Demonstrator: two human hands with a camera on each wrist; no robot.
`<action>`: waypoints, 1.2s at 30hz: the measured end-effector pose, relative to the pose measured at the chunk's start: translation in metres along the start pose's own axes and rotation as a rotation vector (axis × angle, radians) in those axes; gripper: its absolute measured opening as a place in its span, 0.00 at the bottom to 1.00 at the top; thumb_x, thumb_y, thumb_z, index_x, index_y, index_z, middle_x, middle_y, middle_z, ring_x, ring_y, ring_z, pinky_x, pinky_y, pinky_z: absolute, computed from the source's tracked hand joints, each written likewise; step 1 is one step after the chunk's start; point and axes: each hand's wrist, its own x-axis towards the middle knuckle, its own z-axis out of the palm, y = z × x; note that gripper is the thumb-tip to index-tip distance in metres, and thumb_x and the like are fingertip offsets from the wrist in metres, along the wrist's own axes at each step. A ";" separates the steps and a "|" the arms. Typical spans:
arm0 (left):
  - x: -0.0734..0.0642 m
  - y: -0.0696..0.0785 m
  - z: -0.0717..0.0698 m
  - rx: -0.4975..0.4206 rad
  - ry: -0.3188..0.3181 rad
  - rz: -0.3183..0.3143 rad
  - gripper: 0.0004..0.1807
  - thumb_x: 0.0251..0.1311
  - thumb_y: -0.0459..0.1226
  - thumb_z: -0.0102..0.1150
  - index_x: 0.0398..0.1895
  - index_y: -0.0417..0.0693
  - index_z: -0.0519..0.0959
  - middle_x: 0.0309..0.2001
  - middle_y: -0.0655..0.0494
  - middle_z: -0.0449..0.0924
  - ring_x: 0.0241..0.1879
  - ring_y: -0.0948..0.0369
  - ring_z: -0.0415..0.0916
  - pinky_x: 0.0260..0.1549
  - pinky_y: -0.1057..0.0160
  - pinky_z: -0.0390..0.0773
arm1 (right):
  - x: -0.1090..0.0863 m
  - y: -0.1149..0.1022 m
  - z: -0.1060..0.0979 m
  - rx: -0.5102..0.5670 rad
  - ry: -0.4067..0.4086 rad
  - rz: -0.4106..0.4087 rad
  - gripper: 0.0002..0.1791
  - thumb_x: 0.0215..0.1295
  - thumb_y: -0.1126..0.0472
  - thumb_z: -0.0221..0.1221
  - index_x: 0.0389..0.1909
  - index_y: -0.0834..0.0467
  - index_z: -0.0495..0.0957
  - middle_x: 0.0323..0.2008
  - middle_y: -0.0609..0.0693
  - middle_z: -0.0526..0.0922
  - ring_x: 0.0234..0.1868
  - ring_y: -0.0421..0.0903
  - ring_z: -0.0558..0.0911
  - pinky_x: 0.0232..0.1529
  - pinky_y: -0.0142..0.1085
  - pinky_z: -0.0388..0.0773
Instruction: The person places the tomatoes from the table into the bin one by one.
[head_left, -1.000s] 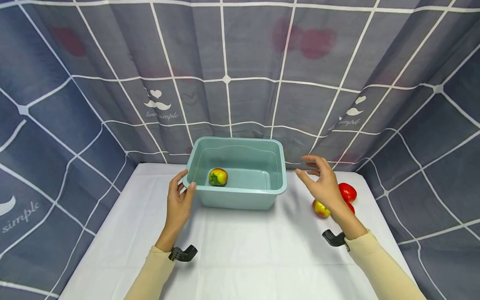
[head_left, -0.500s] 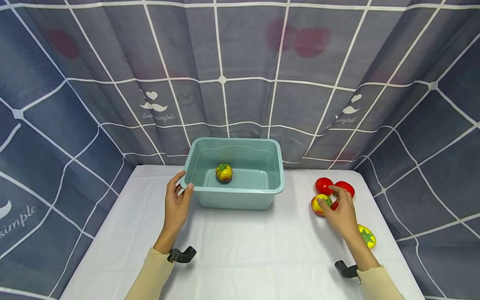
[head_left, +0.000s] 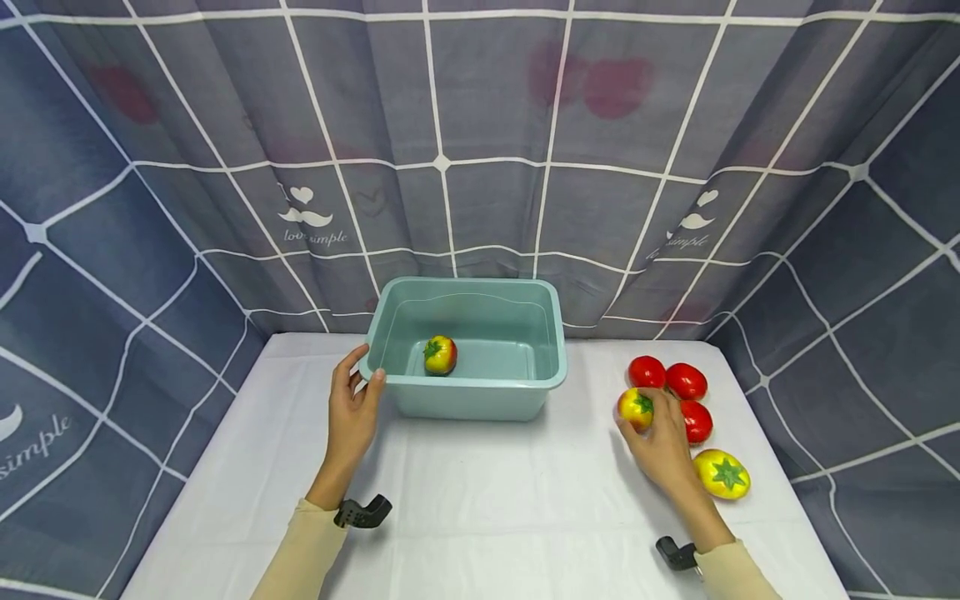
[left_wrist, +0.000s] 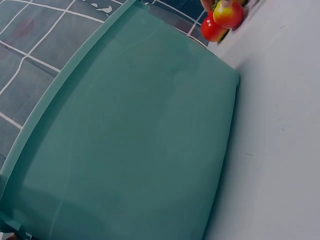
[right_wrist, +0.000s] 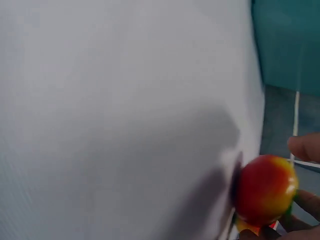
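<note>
Right hand (head_left: 658, 433) curls round a red-and-yellow fruit (head_left: 634, 409) as left hand (head_left: 354, 421) grips a green bin (head_left: 480, 400)

The bin stands upright on a white cloth (head_left: 487, 517), toward its far edge. The left hand has its near-left corner, thumb on the front and bent fingers at the side. Inside, toward the left, rests a yellow fruit with a red blush (head_left: 440, 356), its green leafy top tipped leftward.

Well apart, to the bin's right, the red-and-yellow fruit sits between the right hand's partly closed thumb and fingers; how firm the hold is, the views do not tell. Just behind it lies a red fruit (head_left: 647, 372), with an oval red fruit (head_left: 686, 382) to the right. A third red fruit (head_left: 697, 422), partly hidden, is beside the fingers. Nearest the person lies a yellow fruit with a green star-shaped top (head_left: 722, 474). A grey-blue checked curtain (head_left: 495, 108) hangs behind.
</note>
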 end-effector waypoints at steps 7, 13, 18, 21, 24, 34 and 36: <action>0.000 -0.001 -0.001 -0.010 -0.005 -0.006 0.30 0.80 0.36 0.58 0.82 0.50 0.64 0.80 0.51 0.59 0.72 0.52 0.67 0.57 0.82 0.75 | 0.001 0.007 0.005 -0.010 -0.012 0.037 0.37 0.73 0.61 0.67 0.77 0.61 0.62 0.76 0.68 0.59 0.75 0.69 0.65 0.75 0.73 0.65; 0.000 -0.001 -0.002 -0.016 -0.001 0.003 0.31 0.80 0.35 0.58 0.82 0.49 0.64 0.80 0.50 0.59 0.72 0.52 0.67 0.57 0.81 0.76 | 0.005 0.005 0.006 -0.008 -0.016 0.059 0.36 0.73 0.60 0.67 0.76 0.61 0.62 0.74 0.68 0.61 0.75 0.68 0.66 0.78 0.71 0.64; 0.000 -0.001 -0.001 -0.012 -0.002 0.005 0.30 0.80 0.35 0.57 0.82 0.49 0.64 0.80 0.49 0.59 0.72 0.53 0.67 0.58 0.81 0.76 | 0.005 0.005 0.005 -0.017 -0.007 0.055 0.36 0.72 0.61 0.67 0.75 0.62 0.63 0.73 0.69 0.62 0.73 0.68 0.66 0.77 0.71 0.64; 0.000 -0.001 -0.001 -0.006 -0.003 0.003 0.30 0.81 0.35 0.57 0.82 0.49 0.64 0.80 0.49 0.59 0.72 0.54 0.67 0.58 0.82 0.75 | 0.005 0.004 0.005 -0.014 0.005 0.042 0.36 0.72 0.61 0.68 0.74 0.62 0.63 0.72 0.68 0.63 0.72 0.67 0.67 0.77 0.71 0.65; 0.000 -0.001 -0.001 -0.005 -0.003 0.003 0.30 0.81 0.35 0.57 0.82 0.49 0.64 0.80 0.49 0.59 0.72 0.54 0.67 0.58 0.82 0.75 | 0.006 0.001 0.004 -0.008 0.025 0.022 0.35 0.71 0.61 0.68 0.74 0.60 0.64 0.70 0.67 0.65 0.70 0.66 0.69 0.75 0.70 0.68; 0.001 -0.004 -0.002 0.000 0.001 0.004 0.31 0.81 0.37 0.58 0.82 0.51 0.64 0.79 0.51 0.59 0.72 0.56 0.68 0.58 0.81 0.76 | 0.009 -0.031 -0.004 0.034 0.067 -0.038 0.36 0.72 0.55 0.70 0.75 0.56 0.66 0.69 0.61 0.68 0.67 0.59 0.72 0.65 0.53 0.80; 0.001 -0.004 -0.002 0.000 0.000 0.000 0.31 0.81 0.37 0.58 0.82 0.51 0.64 0.79 0.51 0.59 0.72 0.56 0.68 0.58 0.81 0.75 | 0.011 -0.039 -0.005 0.042 0.091 -0.065 0.35 0.71 0.55 0.71 0.74 0.55 0.68 0.68 0.60 0.70 0.65 0.56 0.74 0.62 0.38 0.80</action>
